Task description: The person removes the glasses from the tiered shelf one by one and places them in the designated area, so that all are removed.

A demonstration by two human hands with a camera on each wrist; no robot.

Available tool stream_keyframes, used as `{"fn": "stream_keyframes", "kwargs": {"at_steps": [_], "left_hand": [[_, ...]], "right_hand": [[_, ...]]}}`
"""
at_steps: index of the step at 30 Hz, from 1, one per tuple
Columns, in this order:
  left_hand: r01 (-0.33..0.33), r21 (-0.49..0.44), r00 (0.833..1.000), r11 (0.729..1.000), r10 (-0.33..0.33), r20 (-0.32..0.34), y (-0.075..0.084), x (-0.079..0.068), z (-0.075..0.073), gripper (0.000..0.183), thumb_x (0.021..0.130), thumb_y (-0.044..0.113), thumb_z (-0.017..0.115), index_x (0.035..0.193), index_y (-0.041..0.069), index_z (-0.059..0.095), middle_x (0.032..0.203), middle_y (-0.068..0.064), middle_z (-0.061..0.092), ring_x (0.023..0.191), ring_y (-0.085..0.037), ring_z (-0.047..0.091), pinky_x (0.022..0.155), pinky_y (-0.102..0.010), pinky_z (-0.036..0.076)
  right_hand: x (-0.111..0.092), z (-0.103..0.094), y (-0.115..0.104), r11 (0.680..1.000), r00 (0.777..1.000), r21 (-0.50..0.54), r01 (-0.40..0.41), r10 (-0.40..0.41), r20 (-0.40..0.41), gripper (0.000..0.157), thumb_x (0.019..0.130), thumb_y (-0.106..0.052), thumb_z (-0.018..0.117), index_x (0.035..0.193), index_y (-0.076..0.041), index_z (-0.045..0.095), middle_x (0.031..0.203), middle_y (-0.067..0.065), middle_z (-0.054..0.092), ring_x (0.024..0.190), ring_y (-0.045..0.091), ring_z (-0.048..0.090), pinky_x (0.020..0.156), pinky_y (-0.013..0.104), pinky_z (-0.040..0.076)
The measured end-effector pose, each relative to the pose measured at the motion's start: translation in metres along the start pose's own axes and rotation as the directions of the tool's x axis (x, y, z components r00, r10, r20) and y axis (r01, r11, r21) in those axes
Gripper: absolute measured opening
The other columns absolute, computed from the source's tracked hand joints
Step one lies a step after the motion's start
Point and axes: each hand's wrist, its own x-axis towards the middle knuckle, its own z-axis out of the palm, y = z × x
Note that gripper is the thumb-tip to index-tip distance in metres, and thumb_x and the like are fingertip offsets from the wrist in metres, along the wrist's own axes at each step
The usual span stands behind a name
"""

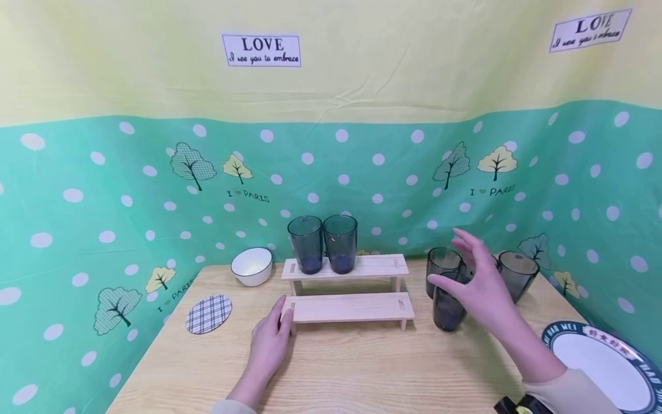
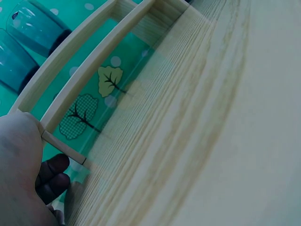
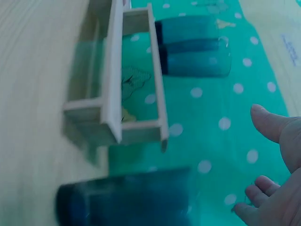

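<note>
A two-step wooden shelf (image 1: 346, 309) stands mid-table, with two dark tinted glasses (image 1: 340, 244) upright side by side on its upper step. At the left end of the lower step, my left hand (image 1: 271, 336) grips the wood, thumb at the front and fingers around the end. My right hand (image 1: 486, 290) is over a group of similar glasses on the right, thumb and fingers spread wide with nothing between them. Closest to it is the front glass (image 1: 447, 313), upright on the table; the hand partly hides the glasses behind. In the right wrist view a tinted glass (image 3: 136, 200) lies below the spread fingers.
A white bowl (image 1: 251, 266) with a dark rim sits at the back left, and a checked round coaster (image 1: 209, 314) lies before it. To the right is a white plate (image 1: 600, 368) with a green lettered rim. A patterned cloth (image 1: 341, 167) hangs behind the table.
</note>
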Motion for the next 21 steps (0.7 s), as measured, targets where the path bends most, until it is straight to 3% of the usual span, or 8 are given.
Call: {"fn": "stream_keyframes", "kwargs": {"at_steps": [6, 13, 21], "left_hand": [[0.003, -0.003, 1.0, 1.0, -0.003, 0.0, 0.0, -0.001, -0.001, 0.056, 0.12, 0.036, 0.049, 0.165, 0.005, 0.049, 0.154, -0.022, 0.063, 0.141, -0.051, 0.057, 0.124, -0.071, 0.028], [-0.004, -0.006, 1.0, 1.0, 0.004, -0.007, -0.003, 0.0, 0.0, 0.056, 0.12, 0.038, 0.049, 0.165, 0.005, 0.05, 0.15, -0.021, 0.067, 0.139, -0.05, 0.059, 0.123, -0.071, 0.029], [-0.02, -0.004, 1.0, 1.0, 0.02, -0.016, -0.002, 0.0, 0.0, 0.054, 0.12, 0.036, 0.05, 0.164, 0.004, 0.052, 0.145, -0.02, 0.07, 0.138, -0.049, 0.061, 0.122, -0.071, 0.032]], "right_hand": [[0.014, 0.022, -0.028, 0.998, 0.998, 0.048, 0.045, -0.047, 0.052, 0.108, 0.09, -0.027, 0.096, 0.175, -0.026, 0.029, 0.167, 0.019, 0.042, 0.155, 0.046, 0.04, 0.125, 0.067, 0.035], [0.031, 0.053, -0.048, 0.989, 0.989, 0.146, 0.02, -0.041, 0.143, 0.105, 0.09, -0.029, 0.095, 0.174, -0.031, 0.031, 0.171, 0.011, 0.041, 0.159, 0.039, 0.039, 0.13, 0.058, 0.031], [0.053, 0.091, -0.062, 0.974, 0.981, 0.226, 0.037, -0.078, 0.175, 0.104, 0.089, -0.021, 0.097, 0.173, -0.024, 0.034, 0.173, 0.007, 0.039, 0.158, 0.033, 0.039, 0.13, 0.055, 0.033]]}}
